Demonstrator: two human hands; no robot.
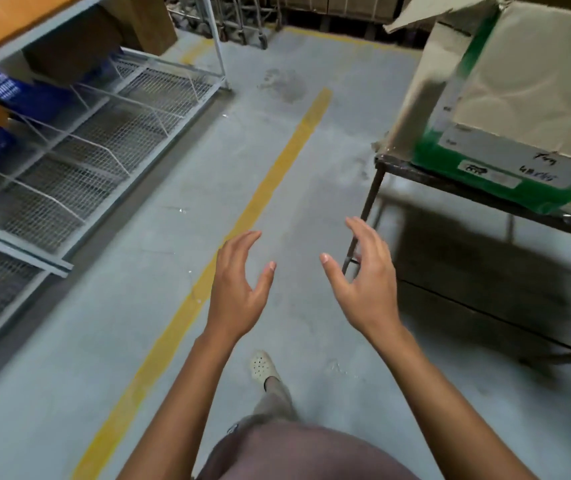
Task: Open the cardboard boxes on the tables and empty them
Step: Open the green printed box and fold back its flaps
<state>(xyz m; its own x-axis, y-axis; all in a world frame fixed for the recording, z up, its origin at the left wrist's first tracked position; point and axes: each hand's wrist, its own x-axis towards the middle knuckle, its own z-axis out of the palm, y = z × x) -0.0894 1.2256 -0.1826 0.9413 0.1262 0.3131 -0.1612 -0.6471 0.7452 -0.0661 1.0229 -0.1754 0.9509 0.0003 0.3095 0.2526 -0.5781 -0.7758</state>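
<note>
A large cardboard box (523,88) with a green band near its base and a raised top flap stands on a dark metal table (485,194) at the upper right. My left hand (239,289) and my right hand (363,282) hover side by side over the grey floor, palms facing each other, fingers spread and curled, holding nothing. Both hands are below and to the left of the table's corner, apart from the box. The box's inside is hidden.
A wire-mesh shelving rack (80,143) with blue packs and brown cartons lines the left side. A yellow floor line (242,220) runs diagonally along the aisle. Trolleys (239,19) and stacked cartons stand at the far end. My foot in a pale shoe (263,368) is on the floor.
</note>
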